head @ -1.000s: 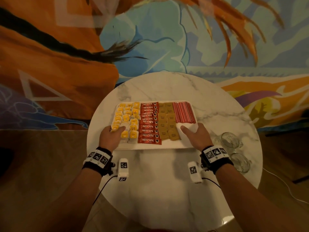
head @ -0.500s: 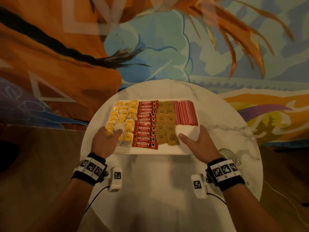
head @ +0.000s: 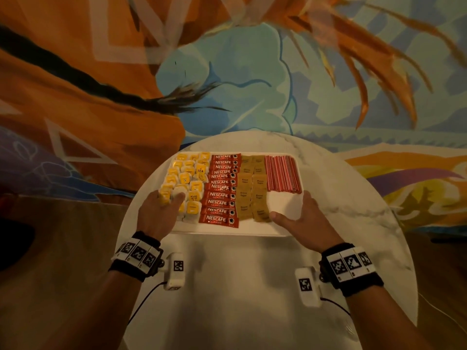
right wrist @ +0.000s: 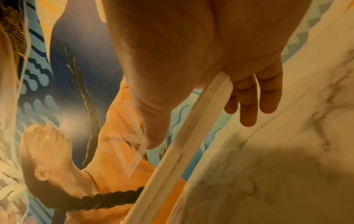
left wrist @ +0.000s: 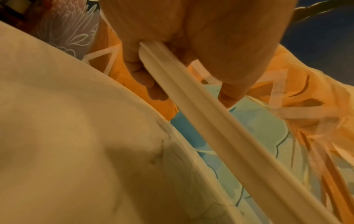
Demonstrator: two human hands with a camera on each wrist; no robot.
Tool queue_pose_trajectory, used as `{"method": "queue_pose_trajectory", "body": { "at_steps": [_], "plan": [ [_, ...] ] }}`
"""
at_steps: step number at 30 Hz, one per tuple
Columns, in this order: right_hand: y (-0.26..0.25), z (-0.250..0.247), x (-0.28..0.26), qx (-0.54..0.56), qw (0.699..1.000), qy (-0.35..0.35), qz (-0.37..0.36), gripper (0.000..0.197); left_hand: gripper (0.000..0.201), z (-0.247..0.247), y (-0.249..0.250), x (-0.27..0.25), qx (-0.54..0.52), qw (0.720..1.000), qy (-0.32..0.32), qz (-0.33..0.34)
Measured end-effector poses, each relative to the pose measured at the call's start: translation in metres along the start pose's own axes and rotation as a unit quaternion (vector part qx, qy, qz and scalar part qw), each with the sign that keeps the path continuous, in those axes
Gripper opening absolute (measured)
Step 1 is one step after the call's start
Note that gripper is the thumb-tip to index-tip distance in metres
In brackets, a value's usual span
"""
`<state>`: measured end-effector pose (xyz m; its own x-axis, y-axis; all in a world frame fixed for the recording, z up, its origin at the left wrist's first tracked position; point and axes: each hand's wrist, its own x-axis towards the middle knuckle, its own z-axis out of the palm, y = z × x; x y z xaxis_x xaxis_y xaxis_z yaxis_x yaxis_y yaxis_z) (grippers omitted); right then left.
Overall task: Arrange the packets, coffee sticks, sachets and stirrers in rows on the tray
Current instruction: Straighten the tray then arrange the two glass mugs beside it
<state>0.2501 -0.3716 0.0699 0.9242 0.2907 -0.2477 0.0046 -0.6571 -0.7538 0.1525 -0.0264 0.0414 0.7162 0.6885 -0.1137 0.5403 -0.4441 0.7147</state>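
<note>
A white tray (head: 285,205) carries four rows: yellow tea packets (head: 187,178), red Nescafe coffee sticks (head: 222,188), brown sugar sachets (head: 252,188) and red stirrers (head: 281,173). My left hand (head: 161,210) grips the tray's near left corner, thumb on the packets. My right hand (head: 300,218) grips the near right corner, thumb on bare tray. In the left wrist view the tray rim (left wrist: 201,109) runs between thumb and curled fingers (left wrist: 145,78), clear of the table (left wrist: 67,136). In the right wrist view the fingers (right wrist: 249,103) lie under the rim (right wrist: 187,139).
The round white marble table (head: 240,286) lies under and in front of the tray. A painted mural wall (head: 227,72) stands right behind the table. Thin cables (head: 144,301) run from the wrist cameras over the table's near side.
Both hands have kept their hold on the near corners and the tray has come up off the table. The glasses on the right have left the head view.
</note>
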Motion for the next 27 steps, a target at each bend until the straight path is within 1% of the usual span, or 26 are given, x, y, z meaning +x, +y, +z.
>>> {"method": "queue_pose_trajectory", "body": {
  "at_steps": [1, 4, 5, 8, 9, 12, 14, 17, 19, 21, 23, 25, 27],
  "plan": [
    [-0.001, 0.002, 0.008, -0.003, 1.000, 0.000, 0.005, 0.092, 0.045, 0.003, 0.001, 0.010, 0.004, 1.000, -0.007, 0.003],
    [-0.003, 0.006, 0.034, -0.012, 0.999, -0.002, 0.030, 0.099, 0.058, 0.010, 0.000, 0.037, 0.000, 1.000, -0.010, -0.016],
    [-0.004, 0.008, 0.044, -0.017, 0.999, -0.008, 0.039, 0.101, 0.058, 0.012, 0.003, 0.044, -0.009, 1.000, -0.004, -0.023],
    [-0.005, 0.012, 0.074, -0.030, 0.997, -0.023, 0.060, 0.110, 0.048, 0.020, 0.011, 0.064, 0.000, 0.999, -0.005, -0.034],
    [-0.006, 0.013, 0.083, -0.036, 0.997, -0.028, 0.067, 0.109, 0.047, 0.023, 0.013, 0.071, 0.001, 1.000, -0.009, -0.029],
    [-0.006, 0.015, 0.106, -0.059, 0.994, -0.046, 0.082, 0.101, 0.064, 0.036, 0.005, 0.093, 0.003, 0.999, -0.033, -0.041],
    [-0.003, 0.018, 0.118, -0.088, 0.990, -0.053, 0.097, 0.097, 0.072, 0.049, -0.010, 0.111, 0.015, 0.998, -0.051, -0.044],
    [0.005, 0.025, 0.133, -0.121, 0.984, -0.058, 0.118, 0.093, 0.086, 0.063, -0.023, 0.128, 0.071, 0.995, -0.065, -0.037],
    [0.007, 0.027, 0.140, -0.134, 0.982, -0.052, 0.120, 0.093, 0.086, 0.067, -0.025, 0.133, 0.106, 0.991, -0.066, -0.041],
    [0.007, 0.028, 0.146, -0.159, 0.978, -0.041, 0.127, 0.094, 0.084, 0.063, -0.016, 0.128, 0.117, 0.989, -0.069, -0.051],
    [0.005, 0.027, 0.149, -0.177, 0.974, -0.030, 0.138, 0.094, 0.081, 0.060, -0.008, 0.125, 0.122, 0.989, -0.076, -0.046],
    [0.007, 0.027, 0.153, -0.163, 0.979, -0.019, 0.120, 0.088, 0.084, 0.059, -0.005, 0.126, 0.103, 0.991, -0.075, -0.047],
    [0.013, 0.027, 0.154, -0.135, 0.987, -0.011, 0.082, 0.085, 0.097, 0.056, -0.005, 0.126, 0.086, 0.992, -0.079, -0.046]
  ]
}}
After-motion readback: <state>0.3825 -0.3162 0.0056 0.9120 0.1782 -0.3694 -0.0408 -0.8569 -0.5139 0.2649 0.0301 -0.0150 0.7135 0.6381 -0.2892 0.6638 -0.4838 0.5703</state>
